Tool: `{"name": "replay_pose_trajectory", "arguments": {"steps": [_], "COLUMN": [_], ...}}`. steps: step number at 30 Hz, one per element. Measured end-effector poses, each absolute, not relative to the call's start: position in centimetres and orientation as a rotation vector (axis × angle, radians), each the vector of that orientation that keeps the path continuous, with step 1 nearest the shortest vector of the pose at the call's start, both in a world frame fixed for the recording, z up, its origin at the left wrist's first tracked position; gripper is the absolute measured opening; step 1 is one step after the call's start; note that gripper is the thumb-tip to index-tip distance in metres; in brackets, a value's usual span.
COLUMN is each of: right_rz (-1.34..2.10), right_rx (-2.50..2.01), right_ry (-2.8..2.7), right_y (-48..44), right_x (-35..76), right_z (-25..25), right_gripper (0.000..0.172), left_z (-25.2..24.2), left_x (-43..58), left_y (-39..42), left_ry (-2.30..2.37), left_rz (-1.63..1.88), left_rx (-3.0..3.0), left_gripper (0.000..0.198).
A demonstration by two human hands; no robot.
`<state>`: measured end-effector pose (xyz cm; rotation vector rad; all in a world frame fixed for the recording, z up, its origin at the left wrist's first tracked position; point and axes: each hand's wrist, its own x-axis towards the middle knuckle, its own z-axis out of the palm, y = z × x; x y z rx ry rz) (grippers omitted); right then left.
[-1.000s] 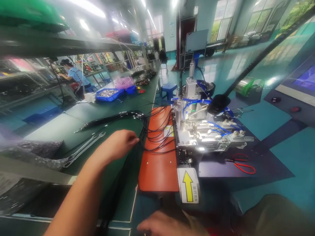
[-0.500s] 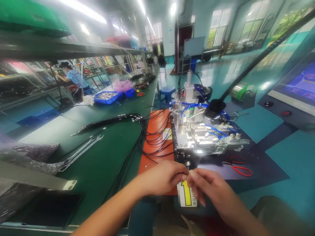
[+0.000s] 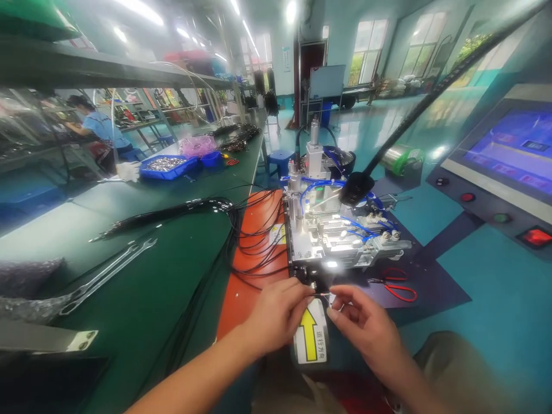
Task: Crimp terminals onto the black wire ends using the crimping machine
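My left hand (image 3: pixel 282 310) is closed in a pinch on a thin black cable (image 3: pixel 318 295), whose end sticks out to the right past the fingertips. Facing it, my right hand (image 3: pixel 364 319) has its thumb and forefinger around a small whitish piece (image 3: pixel 332 299) at the cable's end; its exact kind is too small to make out. Both hands are just in front of the metal machine (image 3: pixel 328 230), above a label with a yellow arrow (image 3: pixel 309 333). More black cables (image 3: pixel 254 244) run across the orange plate (image 3: pixel 235 296) left of the machine.
Red-handled scissors (image 3: pixel 399 287) lie right of the machine, below a control panel (image 3: pixel 495 172). Two wrenches (image 3: pixel 112 273) and a cable bundle (image 3: pixel 172 210) lie on the green bench. A blue tray (image 3: pixel 168 167) stands farther back. A black hose (image 3: pixel 397 138) slants over the machine. A co-worker sits at far left.
My fingertips have moved slightly apart, and the cable end and whitish piece now show between them. The view has turned right, so the surroundings sit farther left.
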<state>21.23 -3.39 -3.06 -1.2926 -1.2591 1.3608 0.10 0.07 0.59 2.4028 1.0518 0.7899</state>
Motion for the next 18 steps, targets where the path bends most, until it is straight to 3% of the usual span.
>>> {"name": "replay_pose_trajectory", "arguments": {"steps": [18], "right_rz": [1.194], "right_rx": [-1.363], "right_ry": [-1.282], "right_y": [-3.8], "right_x": [21.4], "right_z": [-1.1], "right_gripper": [0.035], "left_z": [0.6], "left_x": [0.1], "left_y": [0.1], "left_ry": [1.130], "left_rz": [0.882], "left_rx": [2.267], "left_gripper": [0.023]}}
